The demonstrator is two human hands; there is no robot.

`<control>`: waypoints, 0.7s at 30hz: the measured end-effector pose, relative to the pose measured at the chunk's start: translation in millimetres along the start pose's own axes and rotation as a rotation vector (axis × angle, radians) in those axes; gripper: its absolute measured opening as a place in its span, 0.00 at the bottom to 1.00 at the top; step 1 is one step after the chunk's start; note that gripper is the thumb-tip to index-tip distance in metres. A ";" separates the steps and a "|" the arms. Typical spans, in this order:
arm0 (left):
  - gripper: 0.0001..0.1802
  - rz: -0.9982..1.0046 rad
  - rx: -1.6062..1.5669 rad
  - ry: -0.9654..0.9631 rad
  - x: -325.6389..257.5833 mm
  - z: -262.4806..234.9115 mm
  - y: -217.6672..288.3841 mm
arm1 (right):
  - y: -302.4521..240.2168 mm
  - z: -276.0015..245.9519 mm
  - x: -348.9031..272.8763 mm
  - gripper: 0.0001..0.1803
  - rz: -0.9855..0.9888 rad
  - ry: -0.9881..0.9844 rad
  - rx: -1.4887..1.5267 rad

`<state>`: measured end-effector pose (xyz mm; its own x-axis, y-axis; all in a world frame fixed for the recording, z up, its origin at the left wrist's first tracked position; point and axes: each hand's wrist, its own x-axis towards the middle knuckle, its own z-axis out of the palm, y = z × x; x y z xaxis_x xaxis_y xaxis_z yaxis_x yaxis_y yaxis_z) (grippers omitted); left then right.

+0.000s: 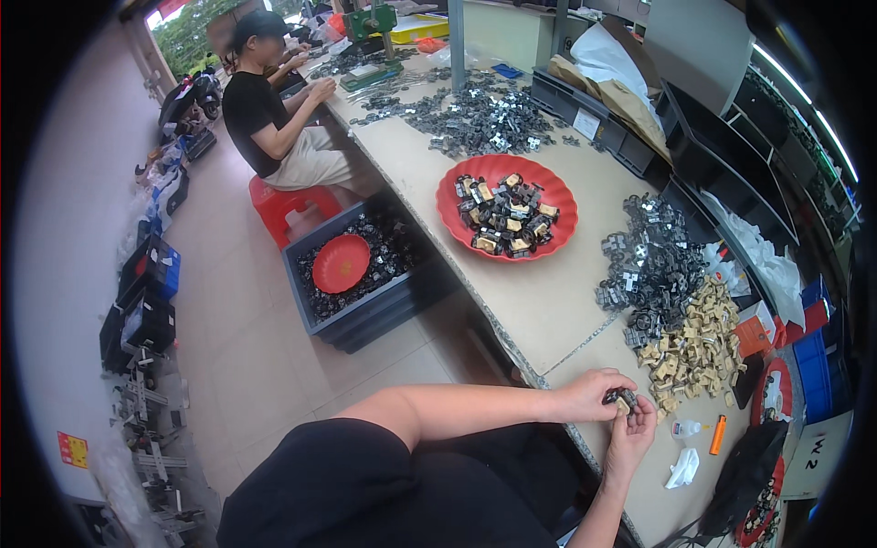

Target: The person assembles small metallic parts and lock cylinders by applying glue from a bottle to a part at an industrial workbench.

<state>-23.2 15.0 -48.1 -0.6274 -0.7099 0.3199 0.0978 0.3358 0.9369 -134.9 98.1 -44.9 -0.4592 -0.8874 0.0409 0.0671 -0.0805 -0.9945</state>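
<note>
My left hand and my right hand meet at the near edge of the long workbench. Together they pinch a small dark grey part with a tan piece between the fingertips. Just beyond the hands lies a heap of tan pieces, and past it a heap of dark grey parts. A red bowl further along the bench holds several joined grey-and-tan parts.
A white tissue, a small bottle and an orange lighter lie right of my hands. Below the bench stands a dark crate with a red dish. Another person sits on a red stool farther down.
</note>
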 end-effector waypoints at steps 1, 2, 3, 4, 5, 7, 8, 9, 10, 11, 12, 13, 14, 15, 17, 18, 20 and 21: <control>0.21 -0.001 0.004 0.002 -0.1 -0.1 1.5 | 0.3 -0.9 -0.1 0.19 -0.011 -0.003 -0.024; 0.20 -0.008 0.013 -0.006 0.3 -0.3 2.9 | 0.3 -1.2 -0.5 0.19 -0.023 -0.007 -0.049; 0.20 -0.015 0.020 -0.017 0.0 -0.4 3.9 | -0.9 0.1 -0.9 0.19 -0.023 -0.009 -0.047; 0.20 -0.015 0.022 -0.014 -0.9 0.4 1.9 | -2.7 2.0 -0.8 0.19 -0.008 -0.009 -0.017; 0.20 0.025 0.045 0.008 -2.2 1.9 -1.4 | -3.8 3.1 -1.8 0.19 0.008 -0.010 0.013; 0.19 0.071 0.069 0.038 -2.2 2.6 -0.6 | 1.2 0.4 -1.5 0.19 -0.008 -0.021 -0.004; 0.19 0.042 0.051 0.046 -4.5 4.4 0.2 | 3.0 -2.2 -2.2 0.19 -0.020 -0.026 -0.022; 0.19 0.012 0.032 0.050 -6.2 4.3 2.2 | 3.8 -3.4 -2.8 0.19 -0.020 -0.026 -0.023; 0.19 0.010 0.028 0.047 -6.4 5.0 3.7 | 4.4 -5.6 -4.3 0.19 -0.027 -0.028 -0.036; 0.18 0.014 0.031 0.025 -5.9 6.5 4.8 | 4.8 -8.7 -6.7 0.19 -0.032 -0.024 -0.052; 0.18 0.018 0.031 -0.003 -4.1 7.7 5.3 | 5.3 -10.8 -7.1 0.19 -0.026 -0.005 -0.059; 0.18 0.012 0.012 -0.028 -2.5 7.2 6.9 | 6.0 -12.7 -7.8 0.19 -0.026 -0.001 -0.059; 0.18 -0.018 0.018 -0.057 1.2 4.4 6.1 | 6.4 -14.7 -8.3 0.19 -0.023 0.015 -0.062; 0.18 -0.055 0.012 -0.095 1.2 6.1 7.2 | 4.2 -12.4 -9.1 0.19 -0.044 -0.009 -0.051; 0.18 -0.091 -0.039 -0.036 -0.7 -1.0 1.7 | 1.4 0.9 -1.9 0.19 -0.041 -0.048 -0.072; 0.18 -0.130 0.027 -0.010 -1.5 -5.8 6.3 | 7.0 1.4 3.3 0.19 -0.026 -0.081 -0.070; 0.18 -0.169 -0.089 -0.022 -5.5 -12.1 -3.7 | 5.9 11.3 5.1 0.19 -0.029 -0.076 -0.031; 0.18 -0.191 -0.131 -0.044 -5.0 -11.9 -2.6 | 10.4 7.4 5.0 0.19 -0.032 -0.079 -0.026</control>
<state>-11.2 10.4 -50.4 -0.6772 -0.7240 0.1309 0.0714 0.1124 0.9911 -129.9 89.4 -54.3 -0.3893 -0.9177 0.0790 0.0305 -0.0986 -0.9947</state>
